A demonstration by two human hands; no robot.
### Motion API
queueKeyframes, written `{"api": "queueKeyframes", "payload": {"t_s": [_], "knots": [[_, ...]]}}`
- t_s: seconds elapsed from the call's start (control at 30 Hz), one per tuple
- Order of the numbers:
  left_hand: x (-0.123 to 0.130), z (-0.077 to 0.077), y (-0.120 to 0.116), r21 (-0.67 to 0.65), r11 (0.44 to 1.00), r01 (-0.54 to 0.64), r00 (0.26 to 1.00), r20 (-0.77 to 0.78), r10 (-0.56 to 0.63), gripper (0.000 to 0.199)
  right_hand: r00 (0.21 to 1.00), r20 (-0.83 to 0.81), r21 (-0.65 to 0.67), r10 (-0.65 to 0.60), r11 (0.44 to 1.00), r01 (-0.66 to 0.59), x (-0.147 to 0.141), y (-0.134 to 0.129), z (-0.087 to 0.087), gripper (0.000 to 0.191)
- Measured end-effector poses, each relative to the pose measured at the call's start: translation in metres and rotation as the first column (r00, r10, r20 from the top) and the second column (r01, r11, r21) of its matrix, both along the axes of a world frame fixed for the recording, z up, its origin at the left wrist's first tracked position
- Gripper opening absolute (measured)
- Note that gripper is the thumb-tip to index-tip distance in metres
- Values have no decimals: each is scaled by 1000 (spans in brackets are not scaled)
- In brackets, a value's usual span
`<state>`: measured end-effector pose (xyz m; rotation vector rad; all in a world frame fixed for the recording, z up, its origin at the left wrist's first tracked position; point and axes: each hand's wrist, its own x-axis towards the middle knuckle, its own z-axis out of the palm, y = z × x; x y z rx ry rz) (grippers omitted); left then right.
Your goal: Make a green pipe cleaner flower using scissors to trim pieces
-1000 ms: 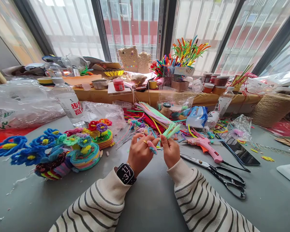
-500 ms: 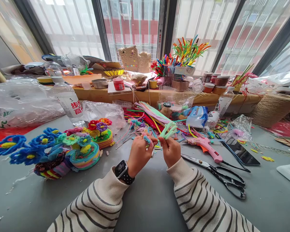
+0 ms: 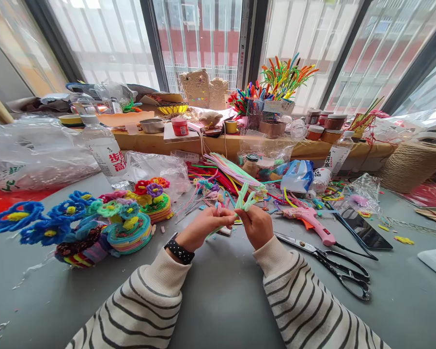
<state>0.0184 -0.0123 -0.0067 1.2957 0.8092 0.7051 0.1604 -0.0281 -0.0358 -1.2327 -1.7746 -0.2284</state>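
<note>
Between my two hands is a bunch of pale green pipe cleaners point(image 3: 244, 198), bent into loops that stick up above the right fingers. My right hand point(image 3: 256, 224) pinches the bunch at the base of the loops. My left hand point(image 3: 204, 225) meets it fingertip to fingertip, closed on the lower end; a pale green strand shows beneath its fingers. Just behind lie small pastel pipe cleaner pieces point(image 3: 204, 184) and a bundle of long pastel pipe cleaners point(image 3: 232, 169). To the right of my right hand are black-handled scissors point(image 3: 327, 257) and a pink glue gun point(image 3: 310, 220).
Pipe cleaner flower pots point(image 3: 82, 252) stand at the left, beside a water bottle point(image 3: 107, 155). A phone point(image 3: 365, 228) lies at the right, with a twine roll point(image 3: 414, 162) behind it. Paint jars point(image 3: 334, 122) and a metal bowl point(image 3: 152, 126) line the back ledge.
My left hand has turned over and dropped slightly, so the watch face no longer shows. The green loops stand more upright, and a strand now shows below the left fingers.
</note>
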Motion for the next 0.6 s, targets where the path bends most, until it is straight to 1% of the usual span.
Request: {"api": "queueKeyframes", "payload": {"t_s": [0.1, 0.13, 0.17, 0.2, 0.23, 0.27, 0.3, 0.33, 0.37, 0.4, 0.43, 0.47, 0.5, 0.53, 0.57, 0.6], "knots": [[1, -4, 2, -152, 986, 69, 993, 101, -54, 17, 999, -26, -33, 21, 999, -22, -1, 0, 0, 44], [1, -4, 2, -168, 983, 78, 992, 110, -60, 17, 999, -43, -51, 24, 998, -26, -1, 0, 0, 44], [2, -4, 2, -154, 985, 76, 994, 95, -62, 17, 997, -68, -75, 22, 997, -27, -2, 0, 0, 44], [2, -4, 2, -107, 993, 57, 997, 53, -52, 17, 995, -99, -105, 13, 994, -23, -2, 0, -1, 44], [3, -3, 1, -23, 999, 23, 1000, -9, -24, 18, 991, -134, -141, -3, 990, -16, -3, 0, -1, 45], [3, -2, 0, 103, 994, -20, 996, -79, 29, 18, 985, -171, -176, -22, 984, -8, -3, 1, -2, 45], [4, -2, -1, 264, 963, -61, 984, -147, 103, 17, 977, -209, -211, -42, 978, -3, -4, 1, -2, 45], [5, -2, -3, 443, 892, -88, 960, -202, 195, 17, 968, -245, -242, -60, 970, -1, -4, 1, -2, 46], [6, -2, -4, 616, 782, -95, 925, -235, 298, 16, 958, -276, -271, -76, 963, -2, -5, 2, -3, 47], [7, -2, -5, 759, 647, -75, 885, -249, 393, 15, 949, -302, -296, -88, 955, -5, -5, 2, -3, 48], [8, -3, -6, 862, 506, -31, 844, -249, 476, 13, 941, -323, -316, -98, 949, -9, -5, 3, -4, 49], [9, -4, -7, 925, 378, 25, 806, -243, 540, 12, 934, -341, -335, -109, 942, -13, -5, 3, -4, 50], [9, -5, -7, 958, 274, 86, 776, -237, 585, 11, 926, -358, -351, -117, 936, -17, -5, 4, -5, 51], [9, -5, -8, 972, 192, 139, 754, -229, 616, 12, 919, -374, -365, -123, 931, -24, -6, 4, -6, 51], [9, -5, -8, 974, 128, 185, 739, -224, 636, 15, 913, -389, -379, -126, 925, -34, -6, 5, -6, 51], [9, -5, -9, 972, 79, 223, 726, -220, 651, 17, 907, -401, -391, -125, 919, -46, -6, 5, -7, 51]]}}
